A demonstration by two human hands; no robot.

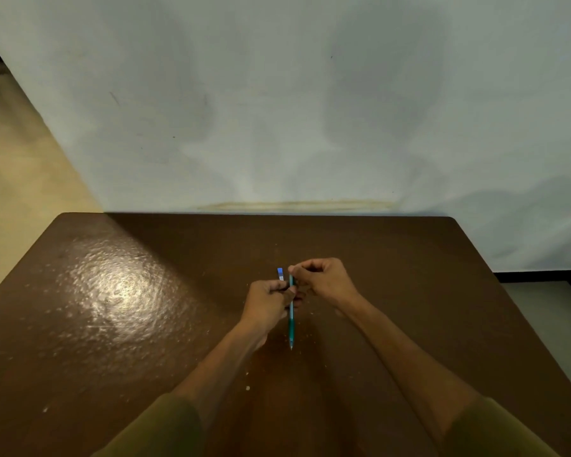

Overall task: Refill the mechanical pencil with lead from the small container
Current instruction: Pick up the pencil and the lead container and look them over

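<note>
The place looked like a plain, sparsely furnished room, perhaps in a home or a classroom; which one could not be told. A dark brown table (119,291) with rounded corners and a worn, glossy top stood pushed against a pale painted wall (277,94) that carried scuffs and a yellowish stain just above the table's edge. A cream tiled floor (17,166) ran along the left, and a dark skirting strip (541,277) lined the wall at the right.

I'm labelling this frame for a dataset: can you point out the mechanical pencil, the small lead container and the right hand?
mechanical pencil (291,324): head view, on the teal barrel below the hands.
lead container (280,274): head view, on its blue and white end above the left hand.
right hand (323,278): head view, on the back of the hand.
</note>
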